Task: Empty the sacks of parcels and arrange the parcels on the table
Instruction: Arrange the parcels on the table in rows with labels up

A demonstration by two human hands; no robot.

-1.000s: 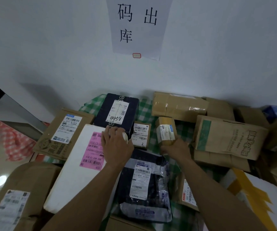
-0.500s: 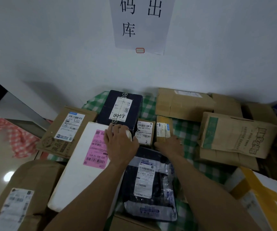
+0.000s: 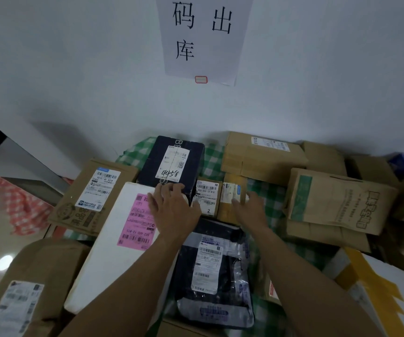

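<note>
- Head view: the parcels lie packed close on the green-checked surface (image 3: 264, 190), up against the wall. No sack is in sight.
- The left grip (image 3: 174, 207), a bare hand, lies flat on the far corner of the white parcel (image 3: 103, 251). Its fingertips reach the near edge of the dark box (image 3: 171, 161), and it holds nothing.
- The right grip (image 3: 249, 212) touches the near end of the small taped box (image 3: 230, 188), thumb over the label and fingers at its right side. Whether it pinches the box or only rests there I cannot tell.
- That box lies just beside the small labelled box (image 3: 207, 195), with the dark mailer (image 3: 215, 276) at its near end.
- The row is tight, so a sideways nudge could likely knock the labelled neighbour askew.
- The mailer looks slick, so a forearm dragged back across it might pull it toward the near edge.
- Weight on the white parcel's corner could rock it if it sits unevenly.
</note>
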